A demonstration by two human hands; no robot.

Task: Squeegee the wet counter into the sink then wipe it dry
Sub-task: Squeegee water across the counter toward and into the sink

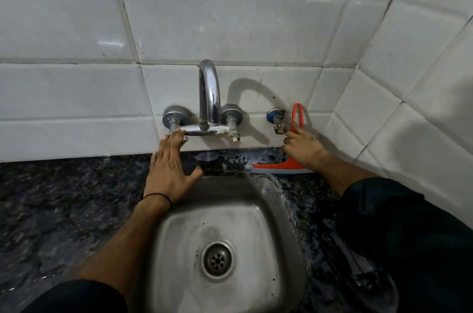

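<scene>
A red squeegee (279, 167) stands on the dark speckled counter (64, 197) behind the sink's back right corner, blade down on the wet stone, its looped handle rising against the wall tiles. My right hand (304, 146) is closed around that handle. My left hand (170, 163) lies flat with fingers spread on the counter at the sink's back left corner, fingertips touching the tap's left knob. The steel sink (279, 200) fills the lower middle, its drain in the centre.
A chrome wall tap (210, 97) with two knobs arches over the sink's back edge. A small blue-capped valve (277, 119) juts from the wall next to the squeegee handle. White tiled walls meet in a corner at the right.
</scene>
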